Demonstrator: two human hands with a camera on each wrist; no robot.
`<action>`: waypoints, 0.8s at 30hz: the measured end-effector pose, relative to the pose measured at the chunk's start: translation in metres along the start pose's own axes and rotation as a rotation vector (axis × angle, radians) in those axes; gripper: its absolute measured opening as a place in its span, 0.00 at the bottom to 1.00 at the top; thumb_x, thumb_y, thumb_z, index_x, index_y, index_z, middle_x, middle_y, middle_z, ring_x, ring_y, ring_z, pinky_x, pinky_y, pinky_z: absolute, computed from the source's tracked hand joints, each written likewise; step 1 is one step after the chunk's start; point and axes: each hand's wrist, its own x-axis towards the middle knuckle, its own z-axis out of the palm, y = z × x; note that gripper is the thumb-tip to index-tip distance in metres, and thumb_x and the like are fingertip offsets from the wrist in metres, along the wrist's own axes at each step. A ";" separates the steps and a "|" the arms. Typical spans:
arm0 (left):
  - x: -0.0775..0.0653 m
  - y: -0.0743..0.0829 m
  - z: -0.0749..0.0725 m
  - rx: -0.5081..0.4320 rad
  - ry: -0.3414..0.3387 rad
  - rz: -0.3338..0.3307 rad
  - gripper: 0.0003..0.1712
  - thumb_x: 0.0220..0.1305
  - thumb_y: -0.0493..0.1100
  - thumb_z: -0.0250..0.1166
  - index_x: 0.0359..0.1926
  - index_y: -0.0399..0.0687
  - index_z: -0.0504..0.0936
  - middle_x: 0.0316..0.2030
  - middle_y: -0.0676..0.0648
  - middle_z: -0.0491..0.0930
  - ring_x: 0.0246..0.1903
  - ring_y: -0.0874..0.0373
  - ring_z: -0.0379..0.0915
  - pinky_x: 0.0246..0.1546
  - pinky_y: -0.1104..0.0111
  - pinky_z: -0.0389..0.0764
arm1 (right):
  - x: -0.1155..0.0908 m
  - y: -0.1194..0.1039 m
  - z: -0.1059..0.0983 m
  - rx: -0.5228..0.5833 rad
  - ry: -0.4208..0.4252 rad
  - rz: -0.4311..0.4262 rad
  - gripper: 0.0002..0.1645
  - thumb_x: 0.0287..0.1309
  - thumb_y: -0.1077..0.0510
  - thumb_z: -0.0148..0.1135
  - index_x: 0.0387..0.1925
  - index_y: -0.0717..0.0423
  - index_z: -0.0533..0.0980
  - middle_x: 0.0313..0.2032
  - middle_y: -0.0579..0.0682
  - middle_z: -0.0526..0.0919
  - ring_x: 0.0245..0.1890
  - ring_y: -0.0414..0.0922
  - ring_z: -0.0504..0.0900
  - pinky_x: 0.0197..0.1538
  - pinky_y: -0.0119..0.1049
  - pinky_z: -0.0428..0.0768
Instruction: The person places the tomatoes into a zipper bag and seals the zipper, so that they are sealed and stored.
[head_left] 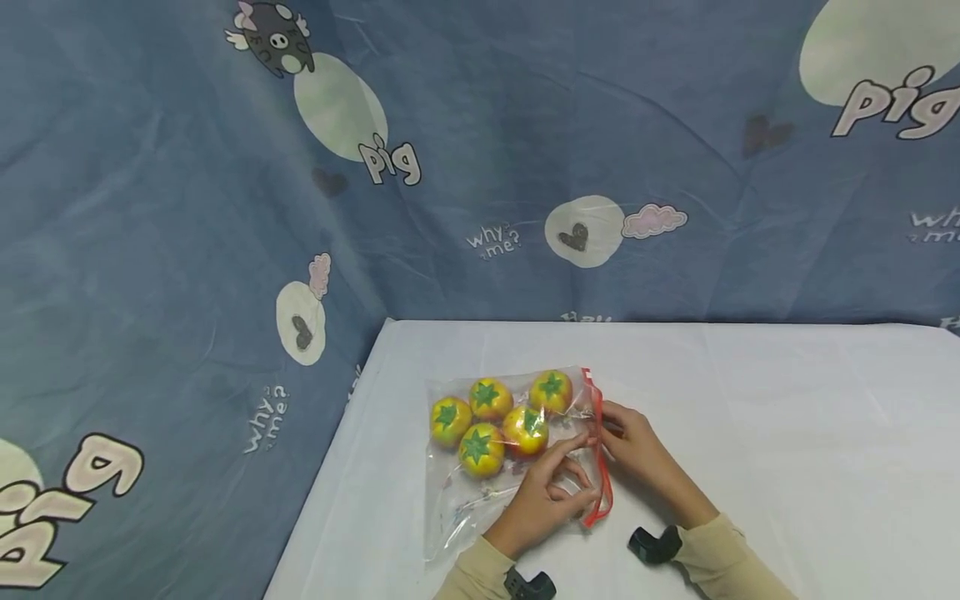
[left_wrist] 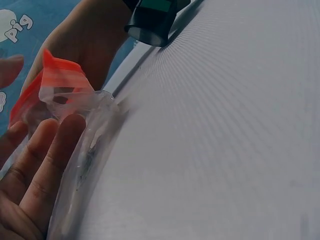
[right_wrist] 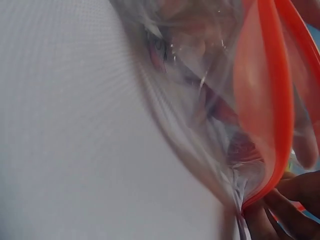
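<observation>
A clear zip bag (head_left: 480, 504) with a red seal strip (head_left: 600, 450) lies flat on the white table. Inside it are several yellow-and-red tomatoes (head_left: 482, 450) with green star-shaped tops. My left hand (head_left: 536, 500) reaches over the bag's right part, thumb and index finger apart, their tips at the red strip. Its other fingers (left_wrist: 42, 175) are loosely bent against the clear plastic. From the right, my right hand (head_left: 637, 442) pinches the strip near its middle. Seen from the right wrist, the red strip (right_wrist: 280, 100) parts into two bands, the bag's mouth gaping between them.
The white table (head_left: 787, 433) extends to the right of the bag. Behind it and on the left hangs a blue patterned cloth (head_left: 450, 125). Each wrist wears a black device, one of them by the right sleeve (head_left: 720, 550).
</observation>
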 end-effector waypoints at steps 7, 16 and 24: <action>0.000 0.005 0.004 -0.017 -0.013 -0.045 0.27 0.70 0.40 0.69 0.68 0.55 0.76 0.62 0.45 0.79 0.43 0.69 0.78 0.36 0.71 0.91 | -0.010 0.000 -0.009 -0.003 0.012 0.022 0.15 0.67 0.70 0.61 0.54 0.69 0.81 0.52 0.67 0.86 0.55 0.67 0.84 0.58 0.59 0.86; -0.002 0.016 0.004 0.065 -0.013 -0.046 0.20 0.70 0.43 0.68 0.61 0.50 0.82 0.53 0.43 0.85 0.41 0.71 0.81 0.37 0.75 0.89 | -0.027 -0.002 -0.021 0.050 -0.008 0.093 0.12 0.69 0.64 0.63 0.50 0.64 0.83 0.46 0.60 0.89 0.39 0.37 0.88 0.42 0.32 0.90; -0.001 0.028 0.000 0.030 -0.071 -0.048 0.18 0.71 0.40 0.67 0.59 0.44 0.81 0.51 0.38 0.84 0.39 0.60 0.86 0.38 0.68 0.92 | -0.045 -0.009 -0.030 0.072 -0.006 0.196 0.13 0.70 0.57 0.65 0.48 0.62 0.84 0.41 0.57 0.90 0.29 0.38 0.86 0.31 0.31 0.87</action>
